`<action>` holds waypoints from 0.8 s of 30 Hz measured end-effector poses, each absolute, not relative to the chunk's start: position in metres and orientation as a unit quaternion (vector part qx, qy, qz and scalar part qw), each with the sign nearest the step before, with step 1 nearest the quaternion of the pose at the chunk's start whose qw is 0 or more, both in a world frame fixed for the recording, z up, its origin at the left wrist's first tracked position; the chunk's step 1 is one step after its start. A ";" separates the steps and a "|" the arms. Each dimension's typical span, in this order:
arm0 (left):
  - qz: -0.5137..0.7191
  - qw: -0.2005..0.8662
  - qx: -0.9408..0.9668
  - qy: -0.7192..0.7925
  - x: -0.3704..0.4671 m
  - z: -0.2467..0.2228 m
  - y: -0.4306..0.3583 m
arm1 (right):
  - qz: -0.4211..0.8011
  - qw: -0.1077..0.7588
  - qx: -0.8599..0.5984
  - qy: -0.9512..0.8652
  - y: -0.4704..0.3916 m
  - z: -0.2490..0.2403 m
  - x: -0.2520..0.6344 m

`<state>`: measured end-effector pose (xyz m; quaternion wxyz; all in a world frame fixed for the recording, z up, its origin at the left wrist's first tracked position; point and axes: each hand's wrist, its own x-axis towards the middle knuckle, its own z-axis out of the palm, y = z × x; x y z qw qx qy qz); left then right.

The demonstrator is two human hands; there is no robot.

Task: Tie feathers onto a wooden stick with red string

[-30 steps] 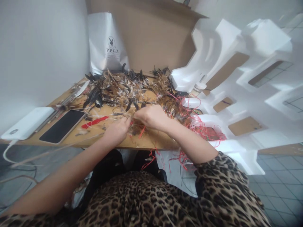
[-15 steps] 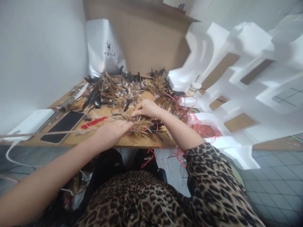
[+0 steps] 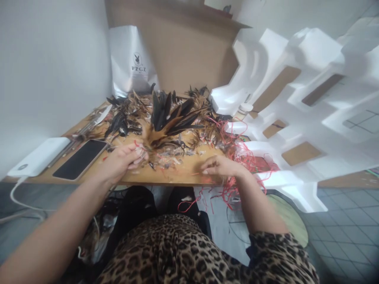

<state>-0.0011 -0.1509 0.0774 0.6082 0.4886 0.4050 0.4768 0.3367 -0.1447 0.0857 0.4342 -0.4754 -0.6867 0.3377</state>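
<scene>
My left hand is closed around the pale quill end of a feather bundle, with a bit of red string at the grip. The bundle's long black and brown plumes fan up and to the right over the desk. Apart from it, at the front right of the desk, my right hand has its fingers curled together. A short piece of red string shows beside those fingertips; whether they hold it is unclear. Behind the bundle spreads a pile of loose feathers. A tangle of red string lies right of my right hand.
At the left are a phone and a white power bank with a cable. A white bag stands at the back. White foam packing rises on the right, near a small jar. String hangs over the front edge.
My hands have moved apart, the left one leftward with the feather bundle now raised and fanned upright, the right one to the right. Earlier both were together over the feathers and red string.
</scene>
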 end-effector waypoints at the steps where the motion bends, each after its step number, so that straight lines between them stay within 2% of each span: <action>1: 0.481 0.617 0.483 0.394 0.010 0.076 -0.149 | 0.350 0.437 -0.469 -0.683 -0.150 0.082 0.328; 7: 0.511 0.641 0.455 0.347 0.056 0.076 -0.146 | 0.458 0.445 -0.405 -0.654 -0.140 0.067 0.255; 13: 0.535 0.645 0.428 0.340 0.063 0.079 -0.150 | 0.574 0.486 -0.339 -0.565 -0.126 0.047 0.202; 24: 0.583 0.605 0.397 0.370 0.068 0.053 -0.144 | 0.534 0.557 -0.410 -0.486 -0.125 0.032 0.186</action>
